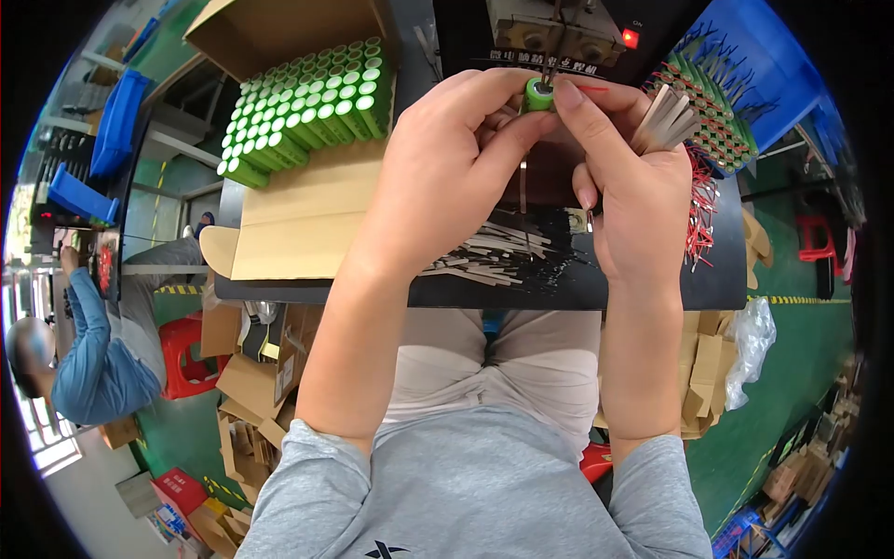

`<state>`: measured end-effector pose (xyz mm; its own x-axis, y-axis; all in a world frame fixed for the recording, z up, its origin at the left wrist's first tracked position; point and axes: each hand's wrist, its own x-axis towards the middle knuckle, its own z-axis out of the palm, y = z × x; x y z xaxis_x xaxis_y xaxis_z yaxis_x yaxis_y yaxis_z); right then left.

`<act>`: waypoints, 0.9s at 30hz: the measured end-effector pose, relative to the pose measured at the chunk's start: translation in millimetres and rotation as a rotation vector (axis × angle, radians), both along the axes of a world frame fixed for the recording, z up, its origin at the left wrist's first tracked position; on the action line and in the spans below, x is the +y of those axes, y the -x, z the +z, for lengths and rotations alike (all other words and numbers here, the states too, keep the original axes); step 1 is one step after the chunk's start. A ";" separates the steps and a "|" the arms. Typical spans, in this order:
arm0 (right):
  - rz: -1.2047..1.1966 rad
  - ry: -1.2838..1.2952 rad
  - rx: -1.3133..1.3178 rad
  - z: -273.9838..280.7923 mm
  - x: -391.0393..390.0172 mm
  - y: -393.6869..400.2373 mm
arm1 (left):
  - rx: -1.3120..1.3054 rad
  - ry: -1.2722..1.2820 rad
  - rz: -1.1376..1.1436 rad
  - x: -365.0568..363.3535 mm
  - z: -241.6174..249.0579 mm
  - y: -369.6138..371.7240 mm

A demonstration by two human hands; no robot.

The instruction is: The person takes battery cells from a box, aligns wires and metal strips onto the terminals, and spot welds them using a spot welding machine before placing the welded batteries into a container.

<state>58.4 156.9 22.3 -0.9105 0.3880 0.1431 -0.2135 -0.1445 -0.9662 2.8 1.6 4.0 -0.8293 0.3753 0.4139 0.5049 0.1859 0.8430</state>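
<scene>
My left hand (pixel 452 172) is closed, thumb and fingers pinching a green cylindrical battery cell (pixel 537 95). The cell's end is up against the two thin electrodes (pixel 550 67) of a spot welder (pixel 559 39). My right hand (pixel 638 186) is closed too. Its thumb tip presses close beside the cell's end, and a bundle of pale grey flat strips (pixel 667 121) sticks out between its fingers. A short red wire (pixel 592 88) shows by the right fingertips. What the right fingertips pinch at the cell is partly hidden.
A cardboard box (pixel 307 210) with rows of green cells (pixel 312 112) stands left. Grey-sleeved leads (pixel 494 256) lie on the black table (pixel 559 296). Right are red wires (pixel 700 219) and a blue bin (pixel 778 102) beside wired cells (pixel 712 116). A co-worker (pixel 107 373) sits far left.
</scene>
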 end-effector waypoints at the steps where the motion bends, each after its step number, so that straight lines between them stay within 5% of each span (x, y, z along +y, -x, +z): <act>1: 0.001 -0.006 -0.006 0.6 0.6 0.1 | 0.002 -0.003 -0.001 0.4 -0.8 0.4; 27: 0.111 0.062 -0.044 4.9 10.4 -3.7 | -0.025 0.013 -0.030 -1.7 -2.4 1.5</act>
